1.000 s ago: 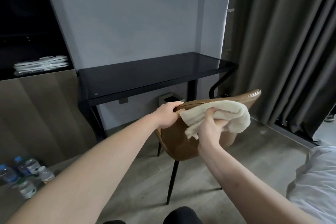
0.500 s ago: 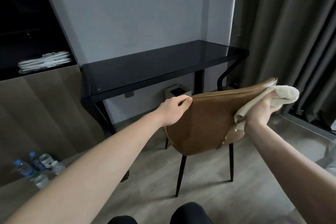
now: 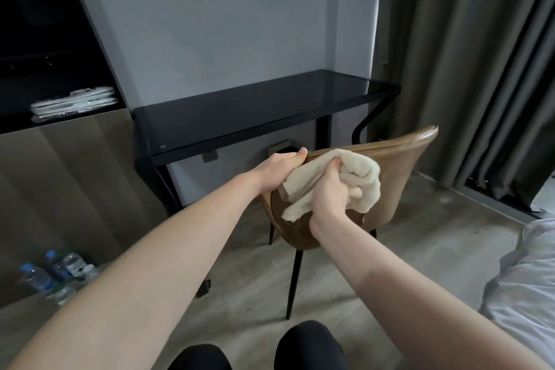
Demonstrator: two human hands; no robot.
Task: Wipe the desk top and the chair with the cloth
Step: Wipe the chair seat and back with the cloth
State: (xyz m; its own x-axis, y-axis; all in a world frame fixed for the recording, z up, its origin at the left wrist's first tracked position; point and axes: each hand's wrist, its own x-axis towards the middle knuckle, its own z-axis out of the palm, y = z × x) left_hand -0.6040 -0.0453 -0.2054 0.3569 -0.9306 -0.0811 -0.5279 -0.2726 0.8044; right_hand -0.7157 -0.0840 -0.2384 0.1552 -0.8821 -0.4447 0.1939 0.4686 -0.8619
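Note:
A brown leather chair [image 3: 399, 171] on thin black legs stands in front of the black glass desk [image 3: 255, 108], its backrest turned toward me. My left hand [image 3: 277, 170] grips the top left edge of the backrest. My right hand [image 3: 332, 198] holds a bunched cream cloth [image 3: 365, 177] and presses it against the back of the backrest, close beside my left hand. The seat of the chair is hidden behind the backrest.
Several water bottles [image 3: 57, 272] lie on the floor at the left by a wood-fronted cabinet [image 3: 60, 189]. Folded white items [image 3: 72, 103] sit on its shelf. Grey curtains [image 3: 480, 69] hang at the right. A white bed edge [image 3: 528, 285] shows at lower right.
My right hand has swept the cloth from the backrest's right end back to its left part, next to my left hand. My left hand keeps its grip on the edge.

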